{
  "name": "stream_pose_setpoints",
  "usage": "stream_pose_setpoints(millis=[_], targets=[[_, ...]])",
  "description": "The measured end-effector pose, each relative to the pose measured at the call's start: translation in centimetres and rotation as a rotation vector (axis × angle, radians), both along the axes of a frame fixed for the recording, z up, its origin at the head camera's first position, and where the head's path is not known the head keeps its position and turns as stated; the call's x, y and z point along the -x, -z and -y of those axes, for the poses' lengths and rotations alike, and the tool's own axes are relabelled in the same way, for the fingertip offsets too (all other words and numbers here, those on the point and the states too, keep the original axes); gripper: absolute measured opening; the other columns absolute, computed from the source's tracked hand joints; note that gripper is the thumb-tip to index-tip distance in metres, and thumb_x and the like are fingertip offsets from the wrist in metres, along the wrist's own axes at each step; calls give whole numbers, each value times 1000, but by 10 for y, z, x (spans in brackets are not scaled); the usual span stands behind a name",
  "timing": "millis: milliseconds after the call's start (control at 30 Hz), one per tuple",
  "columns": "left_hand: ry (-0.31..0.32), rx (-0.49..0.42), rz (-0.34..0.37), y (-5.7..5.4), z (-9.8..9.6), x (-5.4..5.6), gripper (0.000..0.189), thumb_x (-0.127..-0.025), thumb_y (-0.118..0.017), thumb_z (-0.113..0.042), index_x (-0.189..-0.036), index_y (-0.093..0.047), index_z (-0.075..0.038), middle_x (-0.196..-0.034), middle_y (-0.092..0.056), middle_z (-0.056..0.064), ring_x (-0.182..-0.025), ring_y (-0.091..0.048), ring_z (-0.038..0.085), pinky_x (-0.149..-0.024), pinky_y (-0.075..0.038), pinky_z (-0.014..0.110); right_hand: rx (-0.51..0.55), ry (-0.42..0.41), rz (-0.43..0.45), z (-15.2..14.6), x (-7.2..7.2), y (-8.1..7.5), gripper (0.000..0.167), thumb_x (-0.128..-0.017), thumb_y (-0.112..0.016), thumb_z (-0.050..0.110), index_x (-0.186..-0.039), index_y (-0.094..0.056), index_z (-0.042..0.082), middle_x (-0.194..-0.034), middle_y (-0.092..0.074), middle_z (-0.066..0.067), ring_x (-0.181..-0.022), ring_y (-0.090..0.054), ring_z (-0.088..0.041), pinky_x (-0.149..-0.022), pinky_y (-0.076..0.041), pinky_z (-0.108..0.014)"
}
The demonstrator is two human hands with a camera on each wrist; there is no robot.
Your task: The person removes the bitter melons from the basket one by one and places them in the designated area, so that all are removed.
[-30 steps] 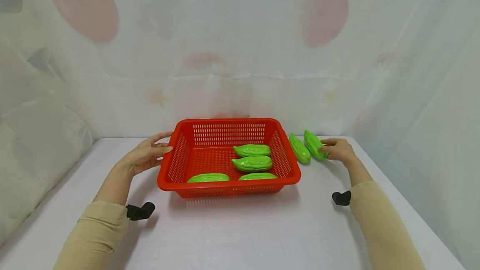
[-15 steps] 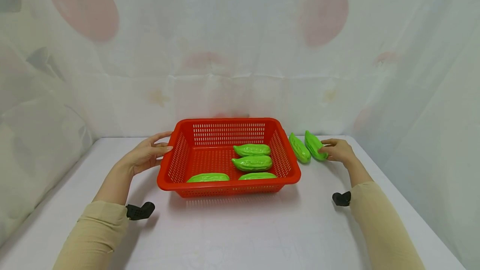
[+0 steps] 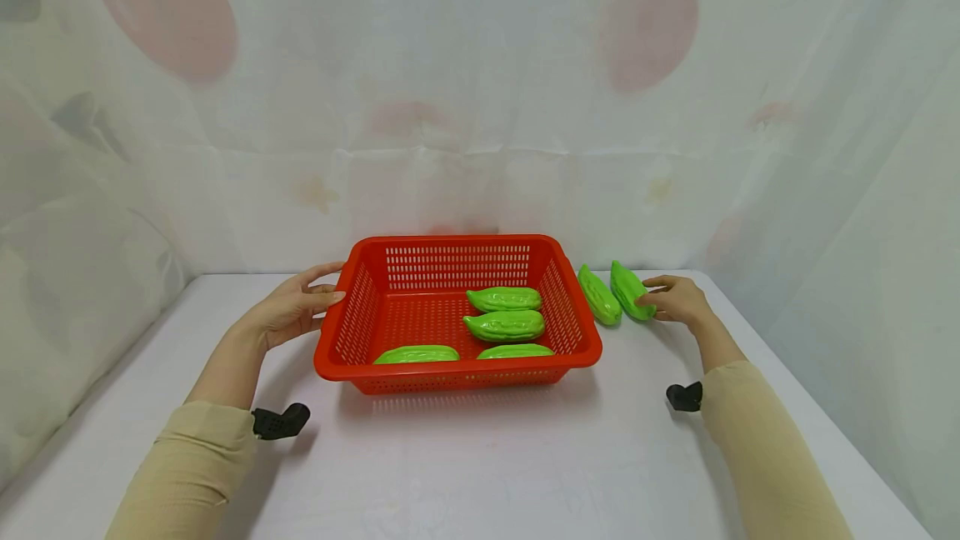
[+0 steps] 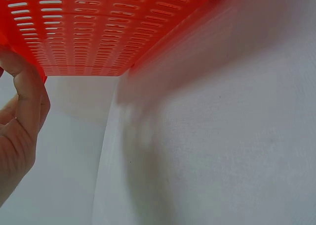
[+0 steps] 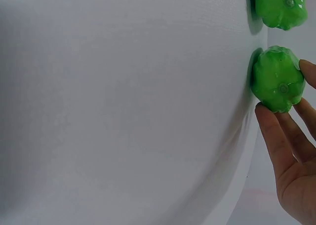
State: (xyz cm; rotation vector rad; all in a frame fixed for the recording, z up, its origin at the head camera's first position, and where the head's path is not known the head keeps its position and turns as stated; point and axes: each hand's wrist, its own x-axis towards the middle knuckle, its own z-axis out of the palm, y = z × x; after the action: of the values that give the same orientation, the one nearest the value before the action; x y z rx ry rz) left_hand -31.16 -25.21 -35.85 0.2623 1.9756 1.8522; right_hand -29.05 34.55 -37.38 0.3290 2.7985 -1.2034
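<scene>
Green rightmost gourd (image 3: 630,290) lies slantwise; tip (image 3: 616,266) points away and left.

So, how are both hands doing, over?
Left hand touching red basket. Right hand pinching rightmost green gourd. Another gourd lies between that and basket.

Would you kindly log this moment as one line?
left hand: touching red basket rim | right hand: gripping rightmost green gourd | basket: four gourds inside | basket's right: another loose gourd

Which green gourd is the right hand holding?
The rightmost gourd on the white table. Only it is gripped by the right hand; its neighbour lies nearer the red basket, and four more gourds are inside.
</scene>
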Motion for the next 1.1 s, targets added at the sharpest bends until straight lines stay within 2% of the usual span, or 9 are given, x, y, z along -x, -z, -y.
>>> stream_pose_setpoints(millis=[300,800,967,1100], targets=[[0,1,0,0,0,0,75,-99,-59,-17,-158,-13,-16,-111,-62,-6,-96,-65,8,-86,-58,31,1,5,10,-3,1,1,68,-91,-68,30,-146,-42,-2,-146,-46,-31,-122,-60,-37,-93,-58,-34],[-2,-9,9,0,1,-1,74,-99,-58,-16,-158,-13,-16,-112,-62,-6,-97,-65,8,-86,-58,30,-11,23,24,-5,3,-1,71,-88,-71,35,-145,-45,1,-145,-48,-31,-111,-66,-35,-94,-58,-37],[1,-7,6,1,0,0,74,-99,-57,-16,-158,-12,-16,-112,-62,-6,-97,-65,8,-86,-59,31,-19,16,28,-6,3,-4,71,-89,-70,35,-145,-45,1,-145,-47,-30,-115,-64,-36,-95,-57,-37],[1,-7,8,0,0,0,75,-99,-58,-16,-158,-12,-16,-113,-60,-5,-98,-65,9,-86,-59,31,-26,-21,17,-6,2,-8,71,-92,-67,35,-147,-41,-2,-147,-44,-32,-124,-59,-39,-96,-56,-35]])
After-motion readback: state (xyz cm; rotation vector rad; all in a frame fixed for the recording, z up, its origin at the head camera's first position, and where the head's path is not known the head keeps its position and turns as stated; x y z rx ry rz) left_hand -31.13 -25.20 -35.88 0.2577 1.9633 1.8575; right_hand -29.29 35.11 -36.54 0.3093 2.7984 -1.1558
